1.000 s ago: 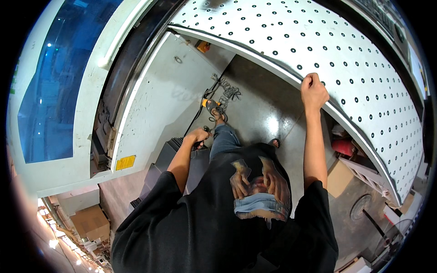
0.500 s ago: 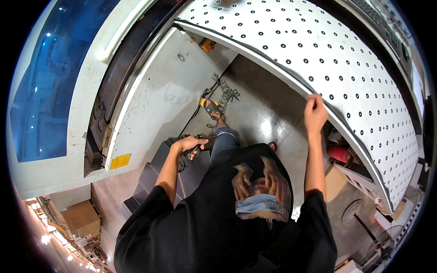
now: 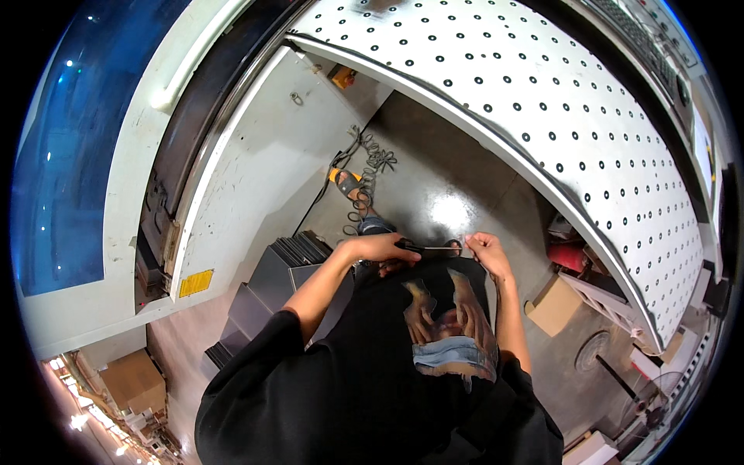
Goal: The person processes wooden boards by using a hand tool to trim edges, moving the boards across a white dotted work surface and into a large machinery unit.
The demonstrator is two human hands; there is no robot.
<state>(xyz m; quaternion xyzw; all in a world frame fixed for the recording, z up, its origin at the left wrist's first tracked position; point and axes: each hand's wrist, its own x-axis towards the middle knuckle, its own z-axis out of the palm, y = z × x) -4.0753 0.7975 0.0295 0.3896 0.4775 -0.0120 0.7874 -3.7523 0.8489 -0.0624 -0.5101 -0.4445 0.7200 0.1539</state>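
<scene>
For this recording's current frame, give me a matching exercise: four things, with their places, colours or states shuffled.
1. Right hand
2. Tabletop
3. Coiled cable
4. Yellow label

A. Beside the left foot
B. Near the lower corner of the pale panel
C. Fingertips at one end of a thin object
D. White with dark dots

Pairs: 1-C, 2-D, 3-A, 4-B

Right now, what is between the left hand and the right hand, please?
A thin, pale rod runs between the left hand and the right hand, in the head view; its exact kind is unclear.
</scene>
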